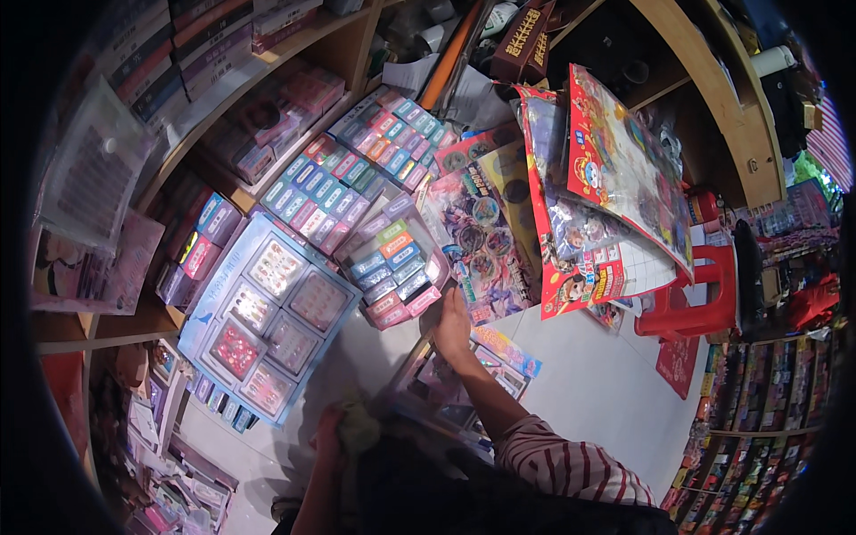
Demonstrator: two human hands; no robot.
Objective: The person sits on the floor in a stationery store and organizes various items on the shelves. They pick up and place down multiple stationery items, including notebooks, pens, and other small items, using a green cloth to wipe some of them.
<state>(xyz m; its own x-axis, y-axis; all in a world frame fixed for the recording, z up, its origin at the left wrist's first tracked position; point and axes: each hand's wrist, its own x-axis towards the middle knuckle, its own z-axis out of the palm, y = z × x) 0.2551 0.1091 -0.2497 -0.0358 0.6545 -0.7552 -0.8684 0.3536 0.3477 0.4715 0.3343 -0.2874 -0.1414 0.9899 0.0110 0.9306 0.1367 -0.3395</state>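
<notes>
My right hand reaches forward, its fingers against the lower right side of a clear plastic box of small boxed items; whether it grips the box cannot be told. Low in the view, my left hand is dim and blurred beside a pale greenish thing; its fingers are not clear. Left of the plastic box leans a blue display box with several windows showing press-on nails. Behind are stacked rows of small coloured boxes.
Wooden shelves with boxed goods curve along the left. Large red-edged toy packets and a printed sheet stand at the right, near a red plastic stool. More packages lie below my right forearm. Racks of goods line the far right.
</notes>
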